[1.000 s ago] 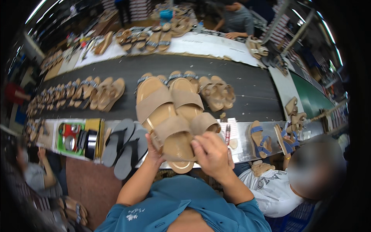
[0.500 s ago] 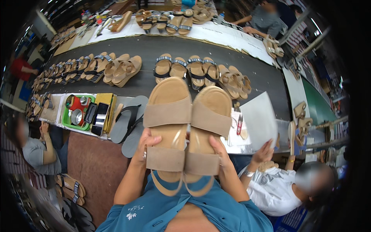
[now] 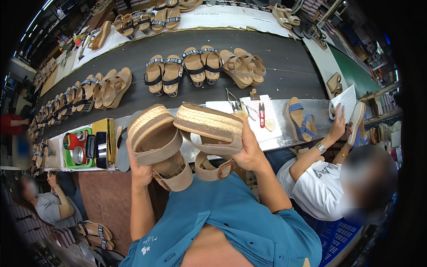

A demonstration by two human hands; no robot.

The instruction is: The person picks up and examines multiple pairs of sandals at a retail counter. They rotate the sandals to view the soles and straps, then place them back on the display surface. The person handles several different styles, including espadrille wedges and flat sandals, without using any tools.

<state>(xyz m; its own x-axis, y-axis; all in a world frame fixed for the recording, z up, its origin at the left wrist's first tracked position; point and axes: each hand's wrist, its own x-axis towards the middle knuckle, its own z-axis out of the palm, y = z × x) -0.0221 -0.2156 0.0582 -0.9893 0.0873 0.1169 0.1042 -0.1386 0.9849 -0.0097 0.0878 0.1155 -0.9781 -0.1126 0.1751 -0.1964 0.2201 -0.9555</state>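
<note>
My left hand (image 3: 139, 168) grips a taupe wedge sandal (image 3: 161, 154) by its side, the toe end tipped up and turned toward me. Its mate, another taupe sandal (image 3: 209, 123), is in my right hand (image 3: 250, 150), which wraps round its outer side. The two sandals touch near their toe ends, above my lap. Both show thick platform edges banded in cream and brown woven trim. A square brown buckle (image 3: 225, 169) is visible on the strap of the right sandal. Some of my fingers are hidden behind the sandals.
A dark conveyor belt (image 3: 284, 66) carries rows of sandals. On the near ledge are a green tray (image 3: 67, 156), a phone (image 3: 102, 144), red snips (image 3: 261, 116) and a blue-strapped sandal (image 3: 300, 119). A co-worker in white (image 3: 318, 182) sits close on my right, holding a sandal and paper.
Both sandals have tipped from insoles facing me to platform edges showing, and are angled apart. My view has swung right. The co-worker's paper has moved away to the right, uncovering the ledge.
</note>
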